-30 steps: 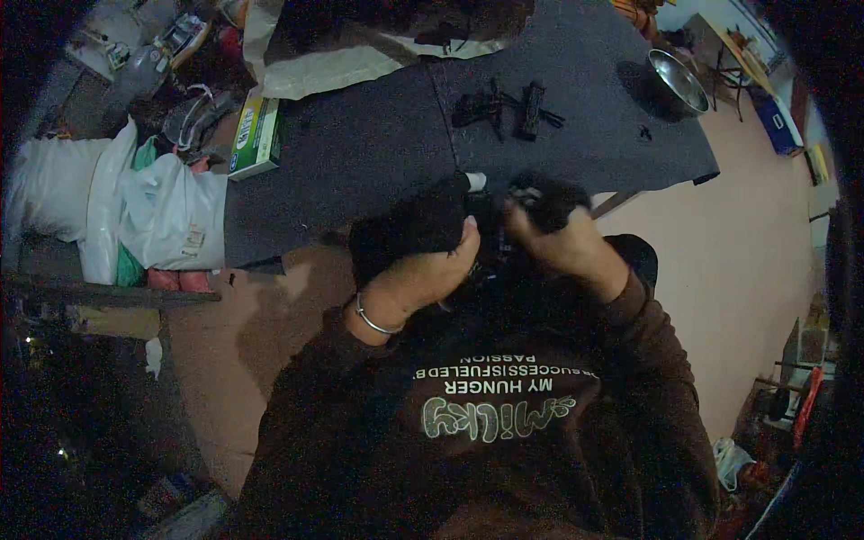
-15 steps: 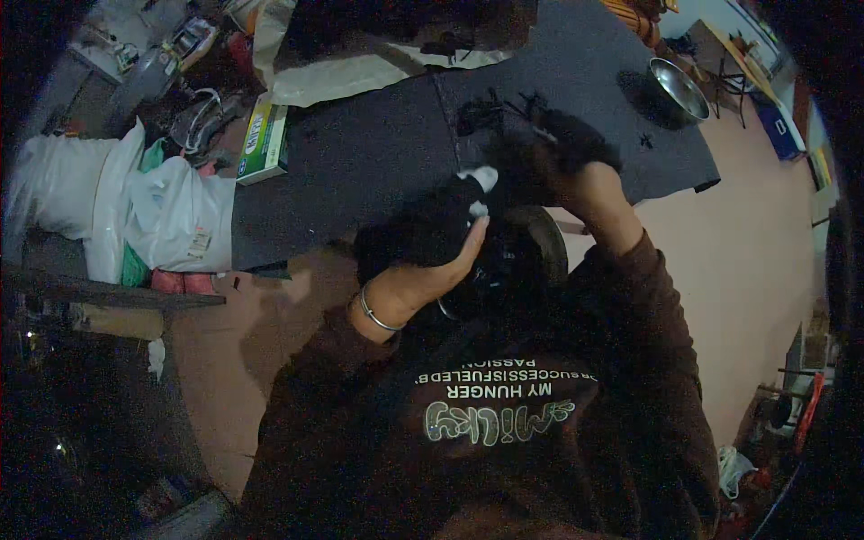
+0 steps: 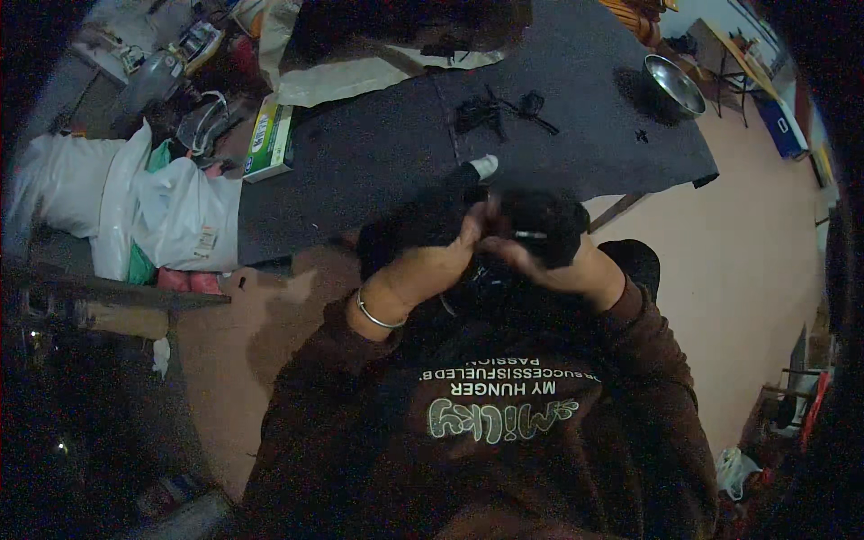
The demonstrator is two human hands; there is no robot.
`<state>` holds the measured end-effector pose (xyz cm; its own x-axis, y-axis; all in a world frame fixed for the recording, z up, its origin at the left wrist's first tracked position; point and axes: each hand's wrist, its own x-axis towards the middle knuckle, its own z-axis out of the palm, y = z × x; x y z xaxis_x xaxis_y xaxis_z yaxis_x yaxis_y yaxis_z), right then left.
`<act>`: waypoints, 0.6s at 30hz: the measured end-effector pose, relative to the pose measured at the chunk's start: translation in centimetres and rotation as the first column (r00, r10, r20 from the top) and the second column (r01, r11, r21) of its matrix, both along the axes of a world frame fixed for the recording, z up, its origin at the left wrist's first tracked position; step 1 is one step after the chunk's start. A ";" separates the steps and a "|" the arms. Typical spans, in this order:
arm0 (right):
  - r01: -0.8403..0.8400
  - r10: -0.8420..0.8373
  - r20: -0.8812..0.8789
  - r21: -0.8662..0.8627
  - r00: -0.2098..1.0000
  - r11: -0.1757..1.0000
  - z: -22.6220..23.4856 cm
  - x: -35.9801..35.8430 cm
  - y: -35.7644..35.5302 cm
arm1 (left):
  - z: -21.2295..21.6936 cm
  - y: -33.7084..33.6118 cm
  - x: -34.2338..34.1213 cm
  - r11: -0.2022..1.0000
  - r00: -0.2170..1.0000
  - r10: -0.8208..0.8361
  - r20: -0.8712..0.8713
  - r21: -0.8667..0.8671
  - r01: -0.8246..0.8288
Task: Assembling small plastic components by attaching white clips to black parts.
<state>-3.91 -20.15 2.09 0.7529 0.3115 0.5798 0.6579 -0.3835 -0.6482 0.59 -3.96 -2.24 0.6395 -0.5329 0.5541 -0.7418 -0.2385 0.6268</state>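
My left hand and my right hand are close together in front of my chest, thumbs near each other and blurred. A soft black bundle lies along my left hand and hides most of its fingers; a white tip sticks out at its far end. Against my right hand is a dark mass with a small shiny strip, its kind unclear. Its fingers look curled, partly hidden. Black tufts lie on the dark grey cloth-covered table beyond my hands.
A metal bowl stands at the table's right side. A green and white box lies on the left, near white plastic bags. Pale sheeting with dark material on it covers the table's far part.
My right hand has come back from the far tufts toward my chest, beside my left hand. The dark mass moved with it. My left hand has barely shifted.
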 end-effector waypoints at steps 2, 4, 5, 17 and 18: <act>0.041 -0.030 0.095 -0.111 0.995 0.993 -1.3 0.5 -0.2 | -0.2 0.3 -0.4 0.980 0.945 0.077 0.318 0.150 -0.130; 0.095 -0.053 0.193 -0.215 0.980 0.972 -2.0 0.6 -0.5 | -0.6 0.7 -0.7 0.985 0.950 0.047 0.308 0.146 -0.096; 0.206 -0.146 0.226 -0.272 0.963 0.940 -1.7 0.6 -0.3 | -0.9 0.8 -0.8 0.989 0.956 0.014 0.293 0.139 -0.057; 0.142 -0.056 -0.497 0.137 0.866 0.980 -0.6 0.1 -0.6 | 3.8 0.4 -2.0 0.990 0.991 0.130 -0.036 -0.046 -0.131; 0.057 0.017 -0.580 0.109 0.814 0.992 -0.8 0.2 -0.9 | 3.7 0.5 -2.1 0.990 0.990 0.135 -0.035 -0.044 -0.137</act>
